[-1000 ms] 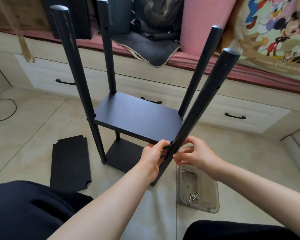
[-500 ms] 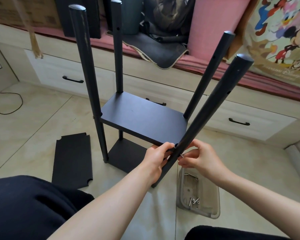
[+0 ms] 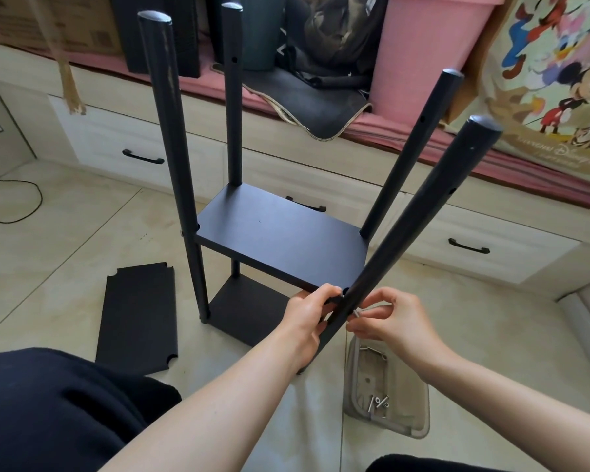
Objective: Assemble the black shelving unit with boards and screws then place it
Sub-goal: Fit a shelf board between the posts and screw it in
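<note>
A pale tiled floor (image 3: pixel 65 240) carries the black shelving unit (image 3: pixel 280 243) at centre frame. A loose black board (image 3: pixel 138 316) lies flat at lower left, a clear tray (image 3: pixel 385 396) with screws at lower right, a cable (image 3: pixel 11 202) at far left.

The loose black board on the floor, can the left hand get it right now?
Probably not yet. The left hand grips the shelf corner at the near pole, so it is busy. The loose board lies uncovered on the floor, left of the unit.
</note>
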`<state>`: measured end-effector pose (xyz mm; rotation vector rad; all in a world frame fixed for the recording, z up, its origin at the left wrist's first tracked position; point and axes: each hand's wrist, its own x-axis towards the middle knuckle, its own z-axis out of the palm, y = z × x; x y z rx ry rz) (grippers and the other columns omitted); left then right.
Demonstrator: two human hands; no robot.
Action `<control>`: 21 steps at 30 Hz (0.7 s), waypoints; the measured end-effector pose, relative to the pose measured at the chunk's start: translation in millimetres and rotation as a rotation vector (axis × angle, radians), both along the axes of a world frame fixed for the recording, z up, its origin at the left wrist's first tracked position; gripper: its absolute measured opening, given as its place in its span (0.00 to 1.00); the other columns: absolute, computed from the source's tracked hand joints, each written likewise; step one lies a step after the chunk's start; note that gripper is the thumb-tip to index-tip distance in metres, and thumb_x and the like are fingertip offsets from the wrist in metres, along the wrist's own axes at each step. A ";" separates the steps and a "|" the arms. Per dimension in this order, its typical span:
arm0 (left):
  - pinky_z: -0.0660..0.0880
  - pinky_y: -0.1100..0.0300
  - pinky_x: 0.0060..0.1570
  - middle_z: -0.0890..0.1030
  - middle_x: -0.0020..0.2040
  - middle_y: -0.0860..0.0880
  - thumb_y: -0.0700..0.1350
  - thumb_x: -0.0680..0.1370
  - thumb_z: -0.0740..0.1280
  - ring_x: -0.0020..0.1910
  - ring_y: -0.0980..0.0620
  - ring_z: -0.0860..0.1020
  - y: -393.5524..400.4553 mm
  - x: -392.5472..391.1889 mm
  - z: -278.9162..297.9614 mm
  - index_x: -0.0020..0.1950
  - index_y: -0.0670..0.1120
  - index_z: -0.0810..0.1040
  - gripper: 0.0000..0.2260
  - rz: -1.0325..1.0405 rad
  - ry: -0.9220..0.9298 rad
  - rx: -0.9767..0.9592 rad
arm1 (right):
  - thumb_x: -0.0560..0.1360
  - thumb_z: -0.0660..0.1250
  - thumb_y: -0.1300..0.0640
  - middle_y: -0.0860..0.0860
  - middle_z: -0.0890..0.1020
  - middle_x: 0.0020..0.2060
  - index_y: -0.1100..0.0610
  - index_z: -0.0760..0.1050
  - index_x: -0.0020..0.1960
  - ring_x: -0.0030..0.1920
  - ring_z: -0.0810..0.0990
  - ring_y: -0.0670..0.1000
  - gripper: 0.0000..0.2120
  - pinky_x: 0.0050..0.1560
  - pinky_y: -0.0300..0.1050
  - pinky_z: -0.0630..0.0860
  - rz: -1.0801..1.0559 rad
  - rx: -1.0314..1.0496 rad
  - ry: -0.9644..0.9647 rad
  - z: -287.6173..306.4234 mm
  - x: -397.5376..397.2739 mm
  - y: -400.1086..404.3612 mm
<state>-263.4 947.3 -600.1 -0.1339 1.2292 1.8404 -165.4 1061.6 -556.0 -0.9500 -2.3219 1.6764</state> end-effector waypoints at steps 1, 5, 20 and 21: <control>0.76 0.58 0.46 0.85 0.53 0.38 0.43 0.78 0.69 0.48 0.47 0.83 -0.1 0.0 0.0 0.52 0.41 0.79 0.07 -0.003 -0.002 -0.001 | 0.66 0.77 0.69 0.57 0.86 0.35 0.63 0.77 0.48 0.39 0.87 0.55 0.14 0.42 0.48 0.84 0.006 0.018 0.000 -0.2 -0.5 0.4; 0.76 0.57 0.48 0.84 0.49 0.42 0.44 0.78 0.69 0.48 0.48 0.83 -1.4 -0.2 0.2 0.51 0.41 0.79 0.07 -0.021 -0.015 0.012 | 0.67 0.77 0.69 0.56 0.86 0.34 0.62 0.77 0.47 0.37 0.86 0.56 0.12 0.44 0.53 0.84 0.068 0.125 -0.004 1.4 -1.3 2.9; 0.71 0.60 0.41 0.83 0.45 0.45 0.44 0.78 0.69 0.42 0.52 0.82 1.5 5.3 9.5 0.49 0.43 0.78 0.04 0.034 -0.044 -0.011 | 0.71 0.76 0.62 0.55 0.85 0.31 0.63 0.79 0.40 0.32 0.85 0.55 0.07 0.39 0.54 0.84 0.168 0.258 -0.030 1.2 -0.3 6.9; 0.71 0.61 0.40 0.84 0.45 0.45 0.44 0.78 0.69 0.40 0.53 0.82 2.1 6.7 10.7 0.51 0.43 0.79 0.05 0.041 -0.044 -0.012 | 0.72 0.76 0.61 0.55 0.84 0.31 0.63 0.79 0.40 0.32 0.85 0.55 0.07 0.38 0.54 0.84 0.181 0.263 -0.035 1.5 -0.1 6.5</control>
